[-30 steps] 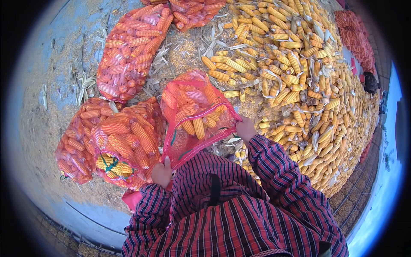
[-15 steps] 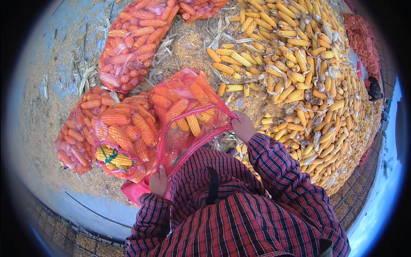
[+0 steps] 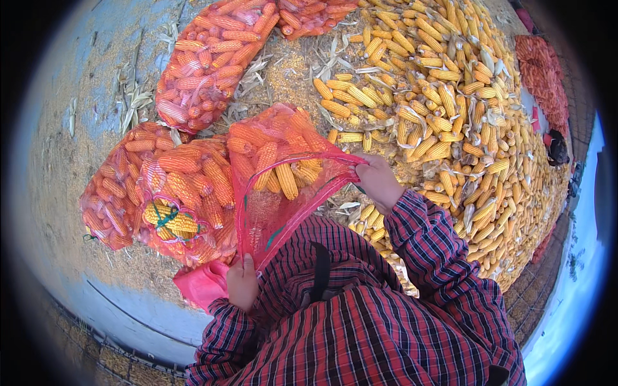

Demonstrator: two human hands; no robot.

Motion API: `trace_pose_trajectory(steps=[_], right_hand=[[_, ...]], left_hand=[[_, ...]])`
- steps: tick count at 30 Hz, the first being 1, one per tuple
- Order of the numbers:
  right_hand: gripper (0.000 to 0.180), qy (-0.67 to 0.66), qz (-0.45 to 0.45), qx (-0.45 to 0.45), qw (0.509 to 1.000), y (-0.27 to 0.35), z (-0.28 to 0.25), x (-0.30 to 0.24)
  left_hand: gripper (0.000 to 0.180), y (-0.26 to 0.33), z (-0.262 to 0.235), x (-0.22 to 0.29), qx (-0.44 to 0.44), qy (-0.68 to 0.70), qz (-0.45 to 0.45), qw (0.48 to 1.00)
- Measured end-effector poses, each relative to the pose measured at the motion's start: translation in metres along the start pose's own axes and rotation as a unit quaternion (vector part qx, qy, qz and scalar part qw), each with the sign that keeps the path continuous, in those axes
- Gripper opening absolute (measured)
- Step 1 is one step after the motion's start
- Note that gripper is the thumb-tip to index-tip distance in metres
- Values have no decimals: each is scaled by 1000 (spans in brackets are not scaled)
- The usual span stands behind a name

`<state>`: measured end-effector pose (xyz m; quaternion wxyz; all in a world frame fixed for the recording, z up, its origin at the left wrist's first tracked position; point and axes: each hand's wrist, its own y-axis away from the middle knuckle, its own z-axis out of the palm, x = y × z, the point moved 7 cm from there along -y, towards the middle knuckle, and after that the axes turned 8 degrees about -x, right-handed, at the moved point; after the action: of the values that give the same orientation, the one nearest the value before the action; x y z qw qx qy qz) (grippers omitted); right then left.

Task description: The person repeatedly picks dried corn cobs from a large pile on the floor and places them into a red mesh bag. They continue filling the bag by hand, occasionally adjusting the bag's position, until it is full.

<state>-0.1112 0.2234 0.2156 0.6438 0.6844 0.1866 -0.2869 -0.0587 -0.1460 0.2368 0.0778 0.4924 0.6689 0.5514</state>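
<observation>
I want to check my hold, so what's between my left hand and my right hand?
In the head view, the open bag lies there, stretched from the left hand to the right hand.

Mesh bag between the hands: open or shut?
Open: the left hand and right hand hold apart the edges of the red mesh bag, and yellow corn shows inside.

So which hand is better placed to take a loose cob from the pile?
Probably the right hand: it grips the open red mesh bag near the corn pile, while the left hand grips the bag farther from those cobs.
</observation>
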Motion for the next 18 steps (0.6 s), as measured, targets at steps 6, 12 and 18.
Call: trace_pose_trajectory(steps=[6, 12, 18], right_hand=[[31, 145, -40, -18, 988, -38, 18, -8], [32, 314, -26, 26, 949, -85, 17, 22], [28, 290, -68, 43, 954, -83, -1, 21]], left_hand=[[61, -39, 30, -60, -32, 45, -133, 990], [73, -82, 57, -87, -29, 54, -169, 984], [65, -89, 72, -113, -15, 57, -159, 986]])
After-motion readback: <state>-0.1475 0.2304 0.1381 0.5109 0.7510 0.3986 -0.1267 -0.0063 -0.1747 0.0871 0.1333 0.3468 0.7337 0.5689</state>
